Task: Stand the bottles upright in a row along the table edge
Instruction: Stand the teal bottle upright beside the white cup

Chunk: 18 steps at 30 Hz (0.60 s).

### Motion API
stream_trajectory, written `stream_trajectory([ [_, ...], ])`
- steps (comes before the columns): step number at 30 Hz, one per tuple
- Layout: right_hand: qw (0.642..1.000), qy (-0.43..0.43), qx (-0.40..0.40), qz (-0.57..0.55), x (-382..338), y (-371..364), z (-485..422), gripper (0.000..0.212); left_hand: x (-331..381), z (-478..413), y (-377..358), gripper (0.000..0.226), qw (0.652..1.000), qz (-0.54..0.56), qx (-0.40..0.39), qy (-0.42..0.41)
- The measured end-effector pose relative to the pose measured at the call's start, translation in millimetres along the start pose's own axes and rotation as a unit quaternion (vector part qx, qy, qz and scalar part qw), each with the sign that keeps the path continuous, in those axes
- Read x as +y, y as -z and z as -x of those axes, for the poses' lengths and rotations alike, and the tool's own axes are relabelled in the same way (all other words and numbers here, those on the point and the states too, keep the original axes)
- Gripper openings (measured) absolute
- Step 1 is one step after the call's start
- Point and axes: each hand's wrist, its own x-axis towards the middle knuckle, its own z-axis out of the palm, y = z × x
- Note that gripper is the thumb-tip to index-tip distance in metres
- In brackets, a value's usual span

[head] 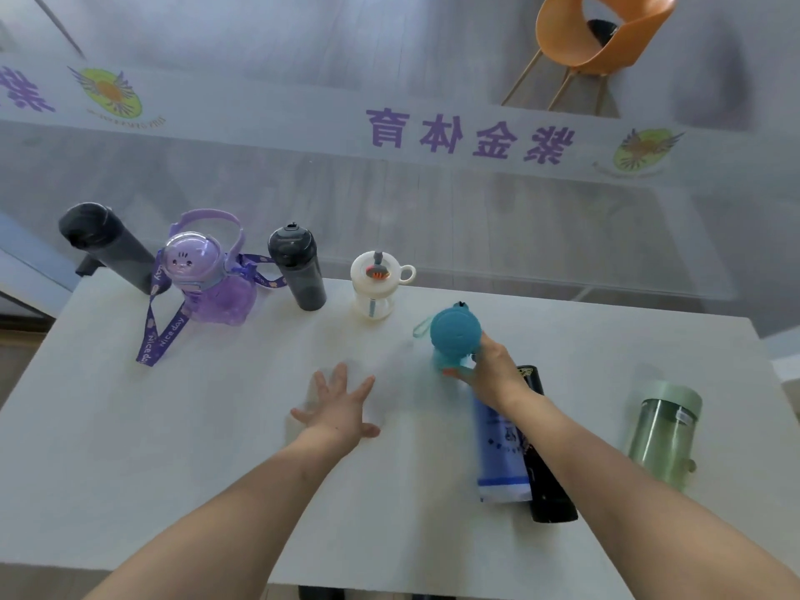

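Note:
Along the far edge of the white table (173,448) stand a tall black bottle (106,246), a purple cartoon bottle (208,275) with a strap, a dark grey bottle (298,270) and a small white straw bottle (374,288). My right hand (489,368) is shut on a teal-lidded blue bottle (454,335), held upright just right of the white one and blurred. My left hand (337,404) hovers open over the table's middle, fingers spread. Lying flat at right are a blue-and-white bottle (502,456), a black bottle (550,482) and a green bottle (664,430).
A glass wall with purple lettering (472,134) runs just behind the table's far edge. An orange chair (601,41) stands beyond the glass. The purple strap (158,335) trails across the table's left part.

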Motion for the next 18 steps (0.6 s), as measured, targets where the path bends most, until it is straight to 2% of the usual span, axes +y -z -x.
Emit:
stream_trajectory([
  [4,0.997,-0.025,0.017,-0.069,12.3,-0.6,-11.1,0.066,33.2,-12.5,-4.5,0.104,1.0,-0.013,0.005,-0.011],
  [10,0.993,-0.006,0.021,-0.115,17.2,4.3,-32.4,0.065,47.2,-27.5,-3.9,0.119,1.0,-0.017,-0.014,0.004],
  [18,0.993,-0.019,0.009,-0.112,12.0,14.6,-66.0,0.052,51.4,-27.2,-3.8,0.121,1.0,-0.013,-0.021,0.012],
])
